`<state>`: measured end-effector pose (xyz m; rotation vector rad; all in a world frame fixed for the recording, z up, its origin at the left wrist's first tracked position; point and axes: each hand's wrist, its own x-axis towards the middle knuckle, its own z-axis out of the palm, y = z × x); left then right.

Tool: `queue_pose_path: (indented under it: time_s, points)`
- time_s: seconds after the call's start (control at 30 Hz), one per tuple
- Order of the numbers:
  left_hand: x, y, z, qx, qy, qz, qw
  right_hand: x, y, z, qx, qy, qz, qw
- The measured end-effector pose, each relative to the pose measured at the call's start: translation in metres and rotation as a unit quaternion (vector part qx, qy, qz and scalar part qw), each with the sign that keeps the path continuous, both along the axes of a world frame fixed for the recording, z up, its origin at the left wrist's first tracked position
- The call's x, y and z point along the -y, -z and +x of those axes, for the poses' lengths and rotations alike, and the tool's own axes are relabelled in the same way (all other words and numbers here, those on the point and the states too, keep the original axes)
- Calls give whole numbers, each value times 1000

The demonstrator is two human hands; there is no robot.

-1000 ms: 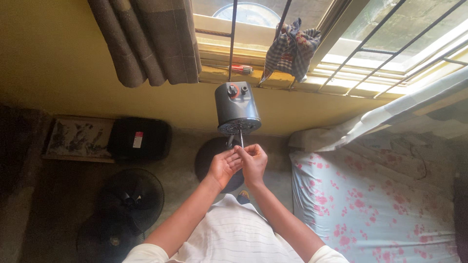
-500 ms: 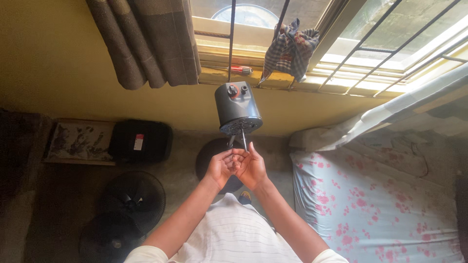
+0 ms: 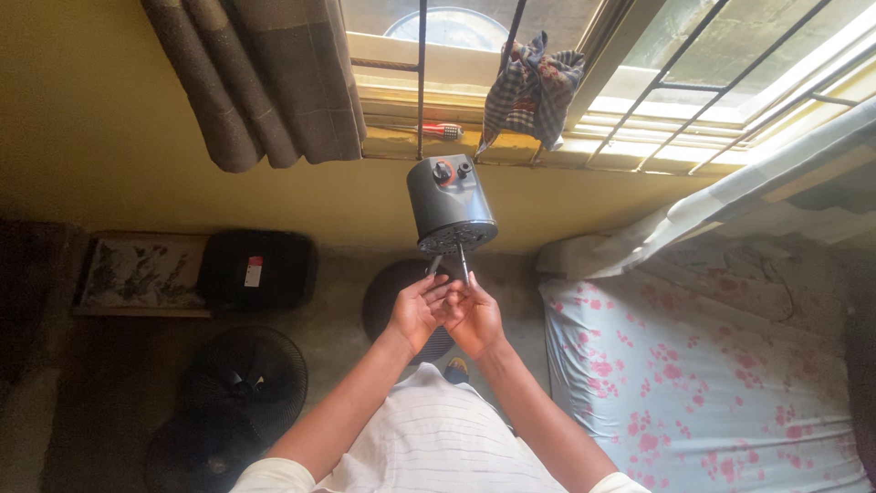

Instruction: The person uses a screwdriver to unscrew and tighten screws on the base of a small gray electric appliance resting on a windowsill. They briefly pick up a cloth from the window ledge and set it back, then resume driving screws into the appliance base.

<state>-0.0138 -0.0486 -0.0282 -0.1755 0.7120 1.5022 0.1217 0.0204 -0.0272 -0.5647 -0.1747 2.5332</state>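
Grey cylindrical fan motor (image 3: 450, 204), red knob, protruding shaft

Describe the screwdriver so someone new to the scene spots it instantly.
Find the barred window at the top. On its yellow sill, right of the grey curtain and left of the hanging checked cloth, lies the screwdriver. Its red handle is the sill's only bright red item, directly above the dark fan motor.

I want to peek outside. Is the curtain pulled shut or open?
Open: the grey curtain hangs bunched to one side, leaving the barred window uncovered.
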Motion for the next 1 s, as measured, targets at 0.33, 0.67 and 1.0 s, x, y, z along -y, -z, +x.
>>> queue_pose_path:
  time_s: [0.33, 0.67, 1.0]
  points:
    - [-1, 5, 3, -11, 18, 3, 1000, 1, -17, -2, 95, 29, -19, 995]
    - [0, -5, 4, -88, -72, -42, 993, -9, -5, 1, 99, 49, 63, 992]
    - [-19, -95, -33, -800, -103, 38, 590, -107, -50, 14, 387, 105, 663, 632]
